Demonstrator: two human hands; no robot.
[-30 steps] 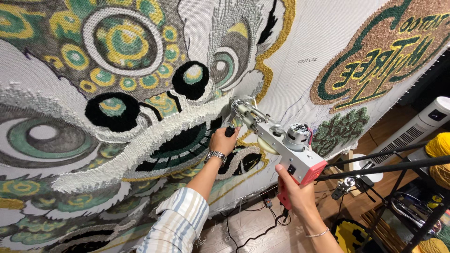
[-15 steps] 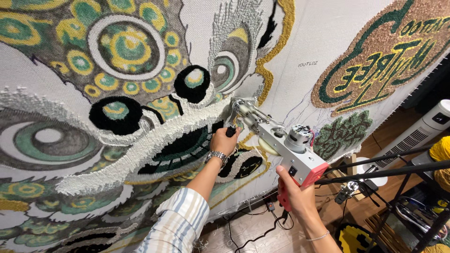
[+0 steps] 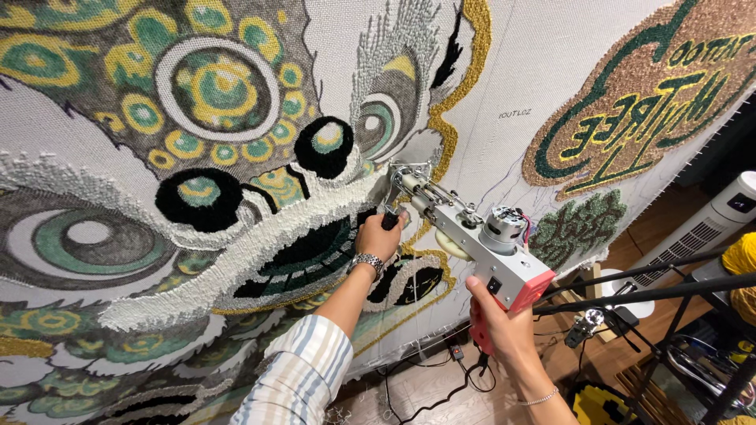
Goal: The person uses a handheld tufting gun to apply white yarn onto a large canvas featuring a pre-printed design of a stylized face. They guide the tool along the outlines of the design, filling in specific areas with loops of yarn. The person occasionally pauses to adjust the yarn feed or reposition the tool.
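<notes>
Two hands: both closed on one silver metal tufting gun with a red grip (image 3: 465, 236).
Left hand (image 3: 379, 236): wrapped around the gun's black front handle (image 3: 390, 221), close against the cloth; a silver wristwatch (image 3: 367, 263) sits on the wrist, and a striped shirt sleeve (image 3: 303, 379) covers the forearm lower down.
Right hand (image 3: 498, 327): clenched round the red rear grip below the gun body; a thin bracelet (image 3: 539, 400) circles the wrist.
Tufting gun: held slanting up and left, its needle end touching the stretched white backing cloth (image 3: 543, 71) just right of the thick white tufted band (image 3: 236, 260).
Cloth: carries a large tufted creature face in green, yellow, black and white, and a tan and green tufted emblem (image 3: 638, 102) at upper right.
Nearby: black tripod legs (image 3: 646, 293) and a white tower fan (image 3: 709, 224) at right; black cables (image 3: 441, 389) on the wooden floor.
</notes>
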